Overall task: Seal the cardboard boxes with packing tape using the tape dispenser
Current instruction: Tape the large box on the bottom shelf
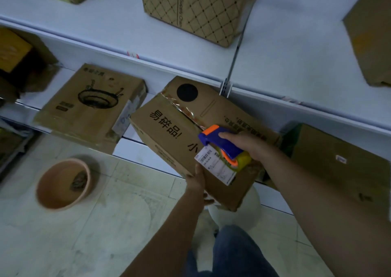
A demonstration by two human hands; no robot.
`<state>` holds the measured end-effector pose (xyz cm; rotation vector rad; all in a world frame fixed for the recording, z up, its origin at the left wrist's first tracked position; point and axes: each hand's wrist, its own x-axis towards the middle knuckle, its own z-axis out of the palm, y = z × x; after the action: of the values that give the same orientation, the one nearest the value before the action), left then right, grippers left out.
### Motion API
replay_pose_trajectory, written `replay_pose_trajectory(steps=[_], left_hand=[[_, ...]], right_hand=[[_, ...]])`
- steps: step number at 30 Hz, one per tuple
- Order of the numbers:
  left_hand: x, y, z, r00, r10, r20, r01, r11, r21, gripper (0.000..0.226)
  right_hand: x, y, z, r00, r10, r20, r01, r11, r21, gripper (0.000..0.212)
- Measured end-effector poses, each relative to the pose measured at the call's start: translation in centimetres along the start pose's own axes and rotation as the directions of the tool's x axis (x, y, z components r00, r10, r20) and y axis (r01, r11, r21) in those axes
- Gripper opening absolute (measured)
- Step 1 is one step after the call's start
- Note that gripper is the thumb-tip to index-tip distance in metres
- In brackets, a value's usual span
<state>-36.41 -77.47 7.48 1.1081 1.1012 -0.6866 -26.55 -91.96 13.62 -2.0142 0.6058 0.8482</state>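
A brown cardboard box (169, 132) with black printed characters, a white shipping label and wrinkled clear tape along its top seam sits tilted at the white shelf's (296, 111) edge. The right hand (247, 144) grips a blue-and-orange tape dispenser (222, 145) against the seam; the left hand (197, 182) clasps the box's near bottom edge

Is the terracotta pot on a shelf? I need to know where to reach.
No, the terracotta pot sits on the tiled floor below the shelves.

You face pale shelving (101, 29) in tiers, dimly lit. Below you: light tiled floor (88, 234). Terracotta pot (63, 183) left.
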Motion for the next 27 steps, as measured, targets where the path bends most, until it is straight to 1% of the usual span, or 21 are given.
replay_pose_trajectory(steps=[2,4,7,9,11,13,14,16,17,19,20,21,22,24,25,27], left_hand=[[-1.1,-2.1,1.4,0.993,-0.112,0.039,0.114,0.991,-0.065,0.075],[-1.6,-3.4,2.4,0.992,-0.104,0.077,0.114,0.983,-0.146,0.082],[-1.4,-3.9,3.7,0.995,-0.094,0.017,0.095,0.96,-0.264,0.081],[-1.4,-4.7,4.6,0.998,-0.06,-0.02,0.049,0.931,-0.362,0.078],[-1.7,-6.5,6.1,0.993,-0.017,-0.119,-0.038,0.894,-0.446,0.077],[-1.8,-7.4,7.4,0.976,0.059,-0.209,-0.15,0.881,-0.449,0.07],[-2.1,-8.0,8.1,0.955,0.106,-0.278,-0.223,0.873,-0.434,0.065],[-2.1,-8.7,9.2,0.877,0.201,-0.436,-0.373,0.857,-0.356,0.062],[-2.1,-8.8,9.8,0.839,0.24,-0.489,-0.415,0.862,-0.29,0.066],[-2.5,-8.8,11.0,0.775,0.284,-0.564,-0.4,0.912,-0.09,0.086],[-3.2,-8.9,11.6,0.753,0.322,-0.573,-0.372,0.928,0.032,0.097],[-3.9,-8.9,12.5,0.734,0.389,-0.556,-0.347,0.92,0.185,0.106],[-4.6,-8.9,13.4,0.717,0.468,-0.517,-0.322,0.88,0.35,0.111],[-5.1,-9.6,14.1,0.704,0.579,-0.411,-0.239,0.738,0.631,0.115],[-4.8,-10.3,13.8,0.699,0.607,-0.377,-0.186,0.664,0.724,0.115],[-4.5,-11.1,12.4,0.678,0.645,-0.352,-0.098,0.555,0.826,0.114]], right_hand=[[0.4,0.3,-0.2,1.0,-0.005,0.023,0.005,1.0,0.002,0.065],[0.7,0.3,-0.6,0.999,-0.025,0.029,0.025,1.0,0.006,0.059],[1.4,0.4,-1.1,0.997,-0.047,0.053,0.046,0.999,0.012,0.054],[1.9,0.8,-1.3,0.994,-0.083,0.076,0.082,0.996,0.016,0.054],[1.9,1.2,-1.8,0.986,-0.131,0.102,0.13,0.991,0.02,0.055],[1.6,1.0,-1.8,0.976,-0.172,0.133,0.168,0.985,0.044,0.054],[1.4,1.1,-1.9,0.969,-0.199,0.147,0.193,0.98,0.059,0.052],[0.8,0.9,-2.3,0.957,-0.235,0.171,0.228,0.972,0.055,0.045],[0.6,0.8,-2.5,0.953,-0.24,0.187,0.233,0.971,0.056,0.044],[0.2,1.0,-2.7,0.944,-0.238,0.227,0.229,0.971,0.064,0.05],[0.1,1.1,-2.8,0.944,-0.232,0.233,0.223,0.973,0.066,0.052],[0.0,1.0,-2.9,0.946,-0.229,0.23,0.22,0.973,0.061,0.054],[-0.2,1.0,-3.0,0.948,-0.221,0.228,0.216,0.975,0.047,0.055],[0.0,1.0,-3.0,0.951,-0.219,0.218,0.224,0.975,0.001,0.051],[0.1,1.1,-3.0,0.951,-0.223,0.215,0.231,0.973,-0.017,0.049],[0.2,1.4,-2.9,0.948,-0.247,0.203,0.256,0.967,-0.018,0.05]])
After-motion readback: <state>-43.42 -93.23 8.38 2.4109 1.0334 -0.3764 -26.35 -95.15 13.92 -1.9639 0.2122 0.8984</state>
